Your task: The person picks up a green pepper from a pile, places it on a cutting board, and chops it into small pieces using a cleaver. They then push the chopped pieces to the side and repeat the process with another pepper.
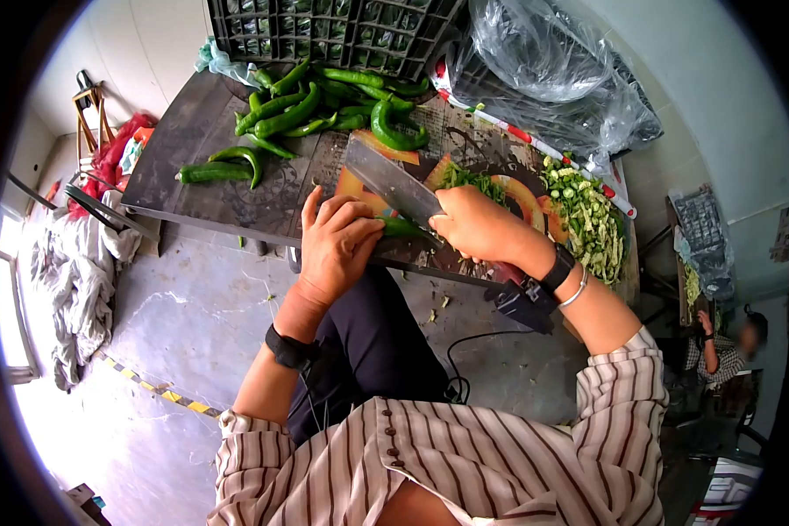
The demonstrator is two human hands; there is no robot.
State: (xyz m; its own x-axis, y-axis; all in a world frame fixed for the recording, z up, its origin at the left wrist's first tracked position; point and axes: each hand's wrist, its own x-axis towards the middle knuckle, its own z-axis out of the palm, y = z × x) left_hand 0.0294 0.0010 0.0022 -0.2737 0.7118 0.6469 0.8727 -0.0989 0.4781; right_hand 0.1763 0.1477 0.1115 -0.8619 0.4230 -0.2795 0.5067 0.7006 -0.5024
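Observation:
My right hand (475, 219) is closed round the handle end of a wide-bladed cleaver (386, 175), whose blade points up and to the left over the table. Under the fingers of my left hand (336, 235) lies a green chili pepper (401, 228), pressed at the table's near edge. The blade is close to the pepper's right part; whether it touches cannot be made out. Beyond the hands sits a pile of whole green chilies (307, 105). Sliced pepper (473, 180) lies just past my right hand, and a bigger heap of chopped pepper (587, 219) is farther right.
A black plastic crate (333, 35) stands at the table's back, beside clear plastic bags (543, 61). The dark wooden table (171, 162) ends near my knees. A black cable (465, 346) hangs below. Another person (723, 351) sits at far right. Cloth (74, 289) is heaped left.

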